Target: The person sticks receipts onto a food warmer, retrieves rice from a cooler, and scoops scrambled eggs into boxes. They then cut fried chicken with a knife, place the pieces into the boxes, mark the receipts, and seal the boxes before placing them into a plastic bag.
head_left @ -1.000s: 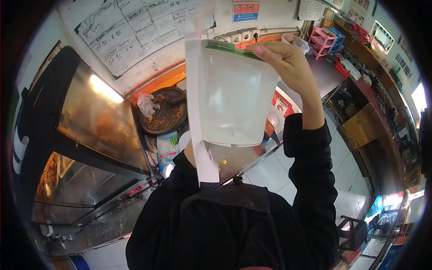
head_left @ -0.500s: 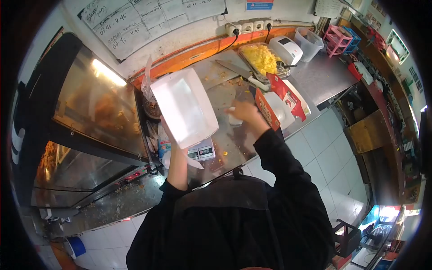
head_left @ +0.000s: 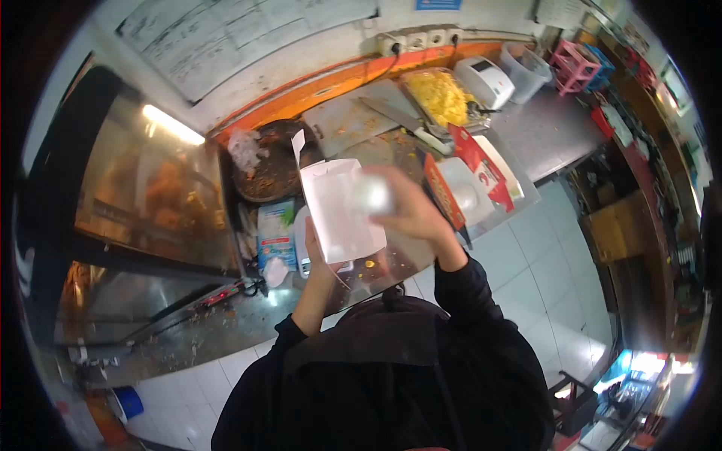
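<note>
My left hand (head_left: 319, 255) grips an open white paper food box (head_left: 335, 214) from its near left side, and the box hides part of the fingers. The box tilts toward me above the counter, with one flap sticking up at its far left corner. Over the box's right side, my right hand (head_left: 414, 207) is closed around a small white rounded object (head_left: 374, 195), too blurred to name. Partly under the box lies a kitchen scale (head_left: 303, 263). Red-printed open boxes (head_left: 445, 197) stand to the right of my right hand.
A knife (head_left: 406, 120) lies by a tray of yellow shredded food (head_left: 432, 94) at the back. A dark round pan (head_left: 274, 161) with crumbs and a blue-white packet (head_left: 277, 237) are on the left, beside a glass warming cabinet (head_left: 158, 180). A clear plastic tub (head_left: 524, 71) stands back right.
The box has been lowered and moved right, uncovering the pan and packet. My right hand has risen from the counter to the box, carrying the white object.
</note>
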### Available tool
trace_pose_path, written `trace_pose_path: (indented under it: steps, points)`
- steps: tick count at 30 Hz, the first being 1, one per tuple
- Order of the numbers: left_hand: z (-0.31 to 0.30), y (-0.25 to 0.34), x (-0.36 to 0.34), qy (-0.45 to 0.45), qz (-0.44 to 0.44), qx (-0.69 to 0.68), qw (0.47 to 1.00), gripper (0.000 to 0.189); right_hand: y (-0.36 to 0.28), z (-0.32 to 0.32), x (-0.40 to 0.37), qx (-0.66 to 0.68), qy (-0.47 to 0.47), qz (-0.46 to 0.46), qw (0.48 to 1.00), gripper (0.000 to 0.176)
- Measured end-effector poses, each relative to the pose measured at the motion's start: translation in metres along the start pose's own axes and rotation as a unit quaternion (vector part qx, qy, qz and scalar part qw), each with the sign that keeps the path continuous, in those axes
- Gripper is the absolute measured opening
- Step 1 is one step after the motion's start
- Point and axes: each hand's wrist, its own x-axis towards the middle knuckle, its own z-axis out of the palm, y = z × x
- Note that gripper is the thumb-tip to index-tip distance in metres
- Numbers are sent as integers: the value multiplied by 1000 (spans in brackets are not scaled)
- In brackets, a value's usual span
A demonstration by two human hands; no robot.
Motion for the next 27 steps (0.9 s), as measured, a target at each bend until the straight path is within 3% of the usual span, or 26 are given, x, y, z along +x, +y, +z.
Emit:
trace_pose_path:
  steps: [1, 2, 3, 4, 5, 6, 7, 8, 9, 12, 13, 15, 16, 17, 20, 21, 22, 23, 24, 25, 26, 27]
  points:
    - [14, -5, 0, -9, -13, -4, 1000, 67, -8, 2, 1, -113, -62, -31, 991, 58]
    - [36, -3, -4, 15, 18, 216, 976, 62, -4, 7, 0, -155, -117, -9, 981, 55]
    - [51, -5, -5, 35, 56, 426, 902, 59, 5, 12, -3, -194, -172, 12, 966, 53]
    - [30, -49, 1, 66, 142, 374, 914, 58, 19, 20, -8, -200, -166, 18, 966, 53]
    - [44, -47, -1, 59, 140, 372, 916, 58, 37, 30, -16, -244, -182, 37, 952, 50]
    - [68, -37, -5, 0, 68, 157, 985, 55, 53, 34, -24, -288, -200, 56, 935, 47]
    - [83, -32, -5, -57, -9, -67, 996, 52, 67, 34, -31, -292, -199, 59, 934, 47]
    - [68, -43, 3, 3, -137, -252, 958, 47, 79, 33, -38, -290, -182, 52, 938, 46]
    - [61, -54, 8, 1, -142, -253, 957, 47, 80, 31, -40, -287, -165, 44, 943, 44]
    - [47, -71, 14, 67, -191, -74, 976, 44, 87, 17, -48, -312, -182, 114, 925, 44]
    - [34, -79, 22, 105, -240, -62, 963, 39, 90, 14, -50, -333, -191, 146, 912, 43]
    - [42, -73, 19, 97, -233, 279, 927, 37, 113, 11, -70, -342, -200, 131, 909, 41]
    - [35, -86, 15, 93, -72, 437, 892, 39, 132, 13, -84, -332, -165, 105, 923, 40]
    - [33, -86, 14, 103, -68, 438, 890, 39, 143, 11, -92, -322, -129, 78, 935, 40]
    - [26, -83, 11, 141, -201, 258, 934, 38, 155, 5, -92, -338, -214, 95, 912, 39]
    - [35, -84, 12, 150, -199, 200, 948, 37, 165, 6, -100, -347, -190, 91, 914, 40]
    - [57, -75, 11, 103, -171, 222, 954, 39, 176, 11, -106, -351, -169, 65, 919, 41]
    - [55, -77, 11, 73, -157, 288, 942, 38, 170, 9, -108, -272, -128, 56, 952, 44]
    - [34, -89, 15, -31, -46, 382, 923, 39, 197, 16, -107, -305, -239, 149, 910, 52]
    - [60, -68, 17, 19, -144, 358, 922, 38, 121, 5, -75, -462, -398, 132, 782, 57]
    - [-11, -135, 38, -66, -84, 230, 967, 39, 158, 13, -101, -401, -318, 203, 834, 60]
    - [34, -98, 33, 44, -176, 201, 963, 35, 188, 14, -123, -317, -210, 191, 905, 57]
